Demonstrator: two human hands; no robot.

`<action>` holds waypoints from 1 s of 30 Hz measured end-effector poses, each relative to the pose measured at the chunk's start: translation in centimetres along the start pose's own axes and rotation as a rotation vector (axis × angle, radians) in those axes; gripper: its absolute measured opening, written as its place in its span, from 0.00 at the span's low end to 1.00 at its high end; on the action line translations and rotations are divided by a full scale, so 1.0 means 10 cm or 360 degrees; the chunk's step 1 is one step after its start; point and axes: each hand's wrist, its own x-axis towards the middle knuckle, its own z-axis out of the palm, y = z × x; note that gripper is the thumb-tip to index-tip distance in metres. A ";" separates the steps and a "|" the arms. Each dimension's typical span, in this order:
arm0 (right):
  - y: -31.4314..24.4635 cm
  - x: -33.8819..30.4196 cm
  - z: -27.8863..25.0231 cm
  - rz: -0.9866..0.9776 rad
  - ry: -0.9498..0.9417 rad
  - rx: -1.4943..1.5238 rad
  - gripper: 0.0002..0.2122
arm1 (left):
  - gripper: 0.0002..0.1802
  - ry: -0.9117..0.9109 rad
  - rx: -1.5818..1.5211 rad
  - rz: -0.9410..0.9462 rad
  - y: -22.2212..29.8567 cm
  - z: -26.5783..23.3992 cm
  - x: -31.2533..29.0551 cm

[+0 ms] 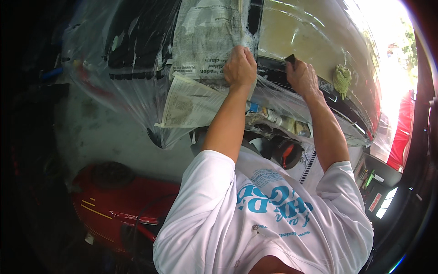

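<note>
My left hand (239, 68) rests flat against newspaper (205, 39) taped over a vehicle body, its fingers curled on the paper's lower edge. My right hand (302, 76) grips a small dark block (290, 58) and presses it on the edge of a tan, primed panel (301, 27). A wad of green material (342, 80) sits on that panel edge just right of my right hand. Clear plastic sheeting (114, 68) hangs over the body to the left and below both hands.
A loose folded newspaper sheet (189, 102) hangs under my left hand. Below the panel lie tubes and tools (278, 121). A red machine (118, 201) stands on the concrete floor at lower left. Bright daylight and a red surface (404, 132) fill the right rim.
</note>
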 end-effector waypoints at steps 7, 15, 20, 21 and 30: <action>-0.31 0.10 0.05 -0.0263 -0.0115 0.0093 0.15 | 0.07 0.0084 0.0016 0.0049 -0.02 0.02 0.00; -0.30 0.10 0.11 -0.0373 -0.0186 -0.0038 0.13 | 0.07 0.0090 0.0101 0.0032 0.00 0.02 0.00; -0.37 0.06 0.11 -0.0248 -0.0185 -0.0073 0.14 | 0.07 0.0134 0.0103 0.0072 -0.03 0.03 0.00; -0.34 0.05 0.12 -0.0215 -0.0181 -0.0076 0.15 | 0.07 0.0126 0.0111 0.0076 -0.05 0.03 0.00; 0.14 -0.04 0.02 -0.0009 -0.0109 -0.0083 0.15 | 0.08 0.0070 0.0070 0.0046 -0.06 0.00 -0.01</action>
